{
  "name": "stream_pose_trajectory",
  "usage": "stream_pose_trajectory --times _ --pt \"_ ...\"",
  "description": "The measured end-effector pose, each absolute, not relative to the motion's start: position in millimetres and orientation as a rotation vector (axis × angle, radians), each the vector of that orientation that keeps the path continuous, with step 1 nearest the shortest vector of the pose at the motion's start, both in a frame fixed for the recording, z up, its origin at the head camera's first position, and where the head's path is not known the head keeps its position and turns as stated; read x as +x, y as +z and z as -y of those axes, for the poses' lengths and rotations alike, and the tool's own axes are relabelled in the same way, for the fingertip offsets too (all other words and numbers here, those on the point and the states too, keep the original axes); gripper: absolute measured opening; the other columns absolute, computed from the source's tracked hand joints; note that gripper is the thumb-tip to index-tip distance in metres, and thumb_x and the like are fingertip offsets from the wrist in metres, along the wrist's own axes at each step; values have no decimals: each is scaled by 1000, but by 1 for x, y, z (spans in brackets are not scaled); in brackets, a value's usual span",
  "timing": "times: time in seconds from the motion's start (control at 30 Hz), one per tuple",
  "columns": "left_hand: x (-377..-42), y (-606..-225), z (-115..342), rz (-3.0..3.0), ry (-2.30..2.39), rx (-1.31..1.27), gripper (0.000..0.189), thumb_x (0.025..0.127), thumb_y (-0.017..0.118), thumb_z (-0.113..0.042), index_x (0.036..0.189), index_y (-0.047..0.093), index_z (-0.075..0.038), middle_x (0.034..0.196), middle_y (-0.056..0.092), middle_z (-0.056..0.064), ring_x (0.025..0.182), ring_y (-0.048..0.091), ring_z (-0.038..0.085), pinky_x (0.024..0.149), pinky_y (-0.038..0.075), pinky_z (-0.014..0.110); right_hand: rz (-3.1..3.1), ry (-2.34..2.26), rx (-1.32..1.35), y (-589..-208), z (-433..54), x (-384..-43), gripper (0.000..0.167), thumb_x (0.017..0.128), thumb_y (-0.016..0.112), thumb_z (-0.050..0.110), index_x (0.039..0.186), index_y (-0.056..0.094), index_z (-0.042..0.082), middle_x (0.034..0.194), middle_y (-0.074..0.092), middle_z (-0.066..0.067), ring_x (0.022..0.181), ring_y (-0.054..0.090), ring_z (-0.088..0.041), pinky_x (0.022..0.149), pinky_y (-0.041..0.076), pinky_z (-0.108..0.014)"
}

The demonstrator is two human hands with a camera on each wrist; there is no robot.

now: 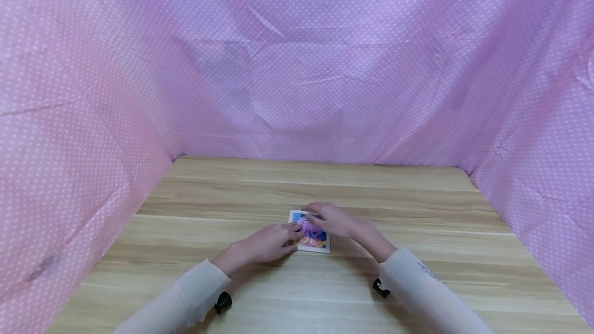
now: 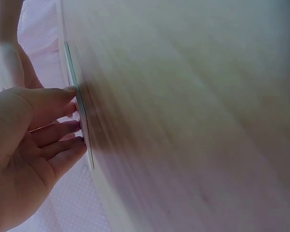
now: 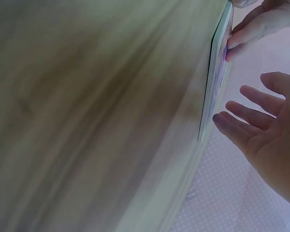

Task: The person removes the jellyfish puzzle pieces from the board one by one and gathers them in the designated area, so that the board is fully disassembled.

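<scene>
A thin, flat picture board (image 1: 315,243) with a white border lies on the wooden table, showing a purple sea creature on a blue, yellow and pink ground. My left hand (image 1: 273,243) rests fingertips on its left part, thumb by the near left edge. In the left wrist view, the fingers (image 2: 63,157) of that hand are loosely bent against the board's face. My right hand (image 1: 334,220) hovers over the board's far right corner, partly covering it. The right wrist view shows the right hand (image 3: 266,113) with its fingers spread, slightly off the board (image 3: 217,72), holding nothing.
The wood-grain table (image 1: 325,179) extends around the board on all sides. Pink polka-dot cloth (image 1: 297,92) hangs behind the table and along both sides. Dark wrist devices (image 1: 223,303) show below the light sleeves (image 1: 199,285).
</scene>
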State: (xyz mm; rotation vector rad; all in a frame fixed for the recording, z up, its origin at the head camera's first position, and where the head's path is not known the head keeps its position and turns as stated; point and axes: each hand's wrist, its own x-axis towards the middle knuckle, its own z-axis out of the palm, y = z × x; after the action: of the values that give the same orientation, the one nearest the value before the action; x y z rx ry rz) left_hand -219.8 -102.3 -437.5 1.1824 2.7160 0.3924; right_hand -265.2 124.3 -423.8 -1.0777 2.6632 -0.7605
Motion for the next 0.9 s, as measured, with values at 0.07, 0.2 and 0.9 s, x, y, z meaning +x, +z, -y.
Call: stream_pose_trajectory --times 0.07,0.2,0.9 --pt "-220 -437 102 -2713 405 1186 39 103 61 -21 140 61 -7 153 50 13 141 50 30 113 44 44 -2663 -776 -1093 -425 -120 -267 39 107 49 17 137 58 -6 138 63 -23 131 58 -39 113 44 -52" --pt "-220 -436 101 -2706 426 1196 39 103 61 -19 139 61 -5 153 50 15 140 51 30 112 46 42 -2665 -815 -1080 -429 -112 -271 35 105 52 13 134 61 -6 133 66 -22 127 62 -37 109 48 -51" --pt "-225 -439 102 -2727 407 1310 31 99 67 -17 128 70 -5 138 66 13 116 70 22 96 57 34 -2773 -737 -1112 -437 -86 -282 18 95 65 4 110 73 -4 104 71 -16 99 69 -30 89 58 -41"
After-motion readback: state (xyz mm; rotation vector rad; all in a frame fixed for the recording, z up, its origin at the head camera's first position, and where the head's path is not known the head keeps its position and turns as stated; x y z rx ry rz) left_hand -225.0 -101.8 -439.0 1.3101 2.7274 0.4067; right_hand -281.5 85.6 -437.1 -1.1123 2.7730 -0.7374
